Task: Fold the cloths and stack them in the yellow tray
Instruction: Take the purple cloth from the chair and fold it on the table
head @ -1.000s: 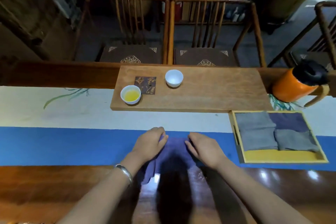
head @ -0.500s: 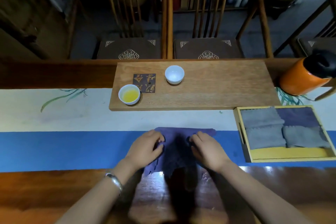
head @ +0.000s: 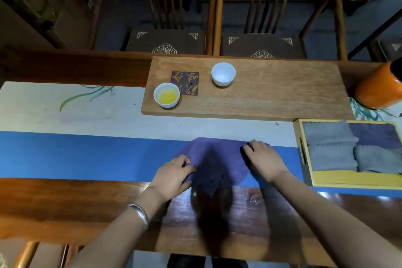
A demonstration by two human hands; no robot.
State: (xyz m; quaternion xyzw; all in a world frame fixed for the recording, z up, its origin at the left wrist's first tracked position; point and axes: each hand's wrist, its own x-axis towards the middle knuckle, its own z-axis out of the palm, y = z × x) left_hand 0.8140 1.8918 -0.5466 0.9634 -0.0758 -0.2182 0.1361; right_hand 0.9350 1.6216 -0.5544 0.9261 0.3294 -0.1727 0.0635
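A purple cloth [head: 217,159] lies spread on the blue band of the table runner, its near corner hanging onto the dark wood. My left hand [head: 174,173] grips the cloth's left edge with curled fingers. My right hand [head: 264,159] holds its far right corner, fingers curled down on it. The yellow tray [head: 356,178] sits to the right of my right hand. In it lie folded cloths: a grey one [head: 328,139] at the left, a purple one [head: 374,135] at the back and another grey one [head: 378,159] at the right.
A wooden board [head: 272,93] lies behind the cloth. It carries a white cup of yellow liquid [head: 166,95], an empty white cup [head: 223,74] and a dark square coaster [head: 185,83]. An orange flask [head: 379,87] stands far right. Two chairs stand beyond the table.
My hands have moved apart, and the purple cloth between them has been drawn out wider and flatter. The right hand has gone toward the far right corner.
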